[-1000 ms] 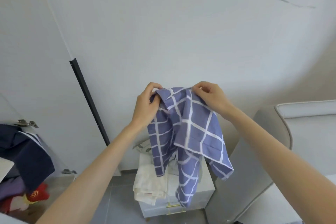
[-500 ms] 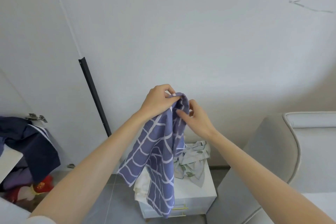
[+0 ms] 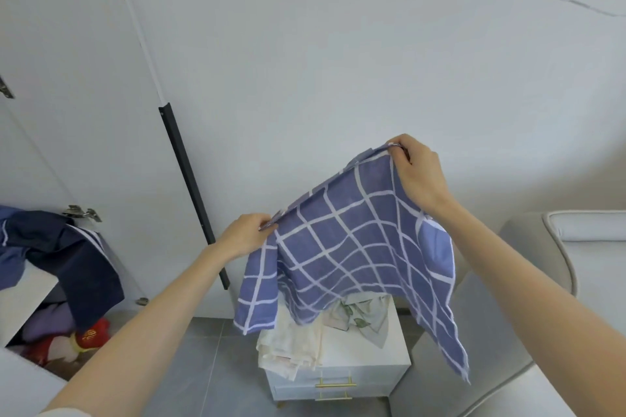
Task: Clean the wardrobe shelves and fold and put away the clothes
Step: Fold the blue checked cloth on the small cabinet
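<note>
what changed: half a second ago both hands were bunched together at the top of the cloth, nearly touching, and it hung in a narrow twist. Now they're pulled well apart and the fabric is spread wide between them.
left hand [image 3: 245, 237]: the lower of the two, thumb and fingers pinched tight on the left end of the top edge.
right hand [image 3: 418, 173]: higher and off to the right, fingers curled over the other end of that edge and clamped on it.
blue checked garment [image 3: 355, 247]: held up in the air in front of the white wall, hanging over the nightstand [image 3: 359, 362]. Can't tell if its bottom edge brushes the pile underneath.
how it looks: purplish blue with a white grid, the lines gone wavy where the cloth sags. The top edge slants up to the right. There's a paler patch by the right wrist, one flap drops below the left hand, and a long corner droops at lower right.
under it: cream clothes [image 3: 291, 345] spilling over the nightstand's front, with a leaf-print cloth [image 3: 366, 315] just beside them.
off to the left: a navy garment [image 3: 67, 257] draped over a wardrobe shelf.
</note>
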A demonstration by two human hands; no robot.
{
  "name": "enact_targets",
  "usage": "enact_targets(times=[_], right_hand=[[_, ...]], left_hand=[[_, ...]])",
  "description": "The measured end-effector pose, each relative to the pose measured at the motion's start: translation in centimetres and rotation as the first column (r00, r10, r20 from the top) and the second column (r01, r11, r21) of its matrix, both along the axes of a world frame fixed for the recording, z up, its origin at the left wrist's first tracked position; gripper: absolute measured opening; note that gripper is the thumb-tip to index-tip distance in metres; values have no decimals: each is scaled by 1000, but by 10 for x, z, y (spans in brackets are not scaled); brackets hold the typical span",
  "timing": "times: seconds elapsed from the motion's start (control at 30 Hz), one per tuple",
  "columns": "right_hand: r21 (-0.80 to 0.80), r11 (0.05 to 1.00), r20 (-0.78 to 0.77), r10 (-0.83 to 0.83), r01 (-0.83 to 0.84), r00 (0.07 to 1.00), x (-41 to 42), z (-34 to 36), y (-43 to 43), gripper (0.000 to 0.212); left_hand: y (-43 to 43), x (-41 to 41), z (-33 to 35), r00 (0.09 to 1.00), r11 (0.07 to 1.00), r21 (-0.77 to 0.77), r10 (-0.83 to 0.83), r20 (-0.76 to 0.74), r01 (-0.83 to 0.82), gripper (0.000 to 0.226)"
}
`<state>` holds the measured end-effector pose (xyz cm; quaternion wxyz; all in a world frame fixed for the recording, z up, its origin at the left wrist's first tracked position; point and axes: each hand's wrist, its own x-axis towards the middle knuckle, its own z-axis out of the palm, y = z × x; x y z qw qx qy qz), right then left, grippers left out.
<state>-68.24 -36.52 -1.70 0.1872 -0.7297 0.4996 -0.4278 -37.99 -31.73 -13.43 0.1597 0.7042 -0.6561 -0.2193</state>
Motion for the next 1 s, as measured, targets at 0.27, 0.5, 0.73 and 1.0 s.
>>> enact_targets(times=[0.27,0.5,0.73,1.0], right_hand=[[117,977,102,-192,180,976,-22,-18,-2,20],[368,927,170,7,-70,985,5,-49,17,20],[465,841,351,110,-275,930,34,-44,49,23],[503,742,540,130,-443,831,33,-56,76,43]], left_hand=[[11,29,-29,978,977,52,207,36,-209,38],[6,-27,29,690,926,195,371,-621,-323,28],[27,-92,67,475,961,217,274,-836,-174,19],[26,-110,54,353,947,219,293,-888,-235,18]])
